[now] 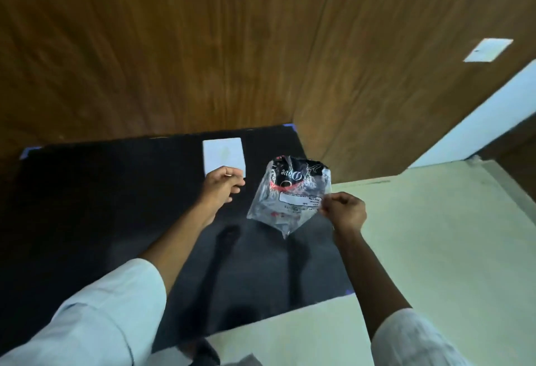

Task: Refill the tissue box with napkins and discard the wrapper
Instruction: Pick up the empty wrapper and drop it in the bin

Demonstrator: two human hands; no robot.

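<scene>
A white stack of napkins lies flat at the far side of a black mat. My left hand hovers at the stack's near edge, covering that edge, fingers loosely curled and nothing in them. To the right, my right hand is closed in a pinch on one edge of a crumpled clear plastic wrapper with black and red print. The wrapper hangs in the air above the mat's right part and looks empty.
Brown wood panelling rises right behind the mat. A pale green surface borders the mat on the right and at the front. A white plate sits on the panelling at upper right. Blue tape marks the mat's corners.
</scene>
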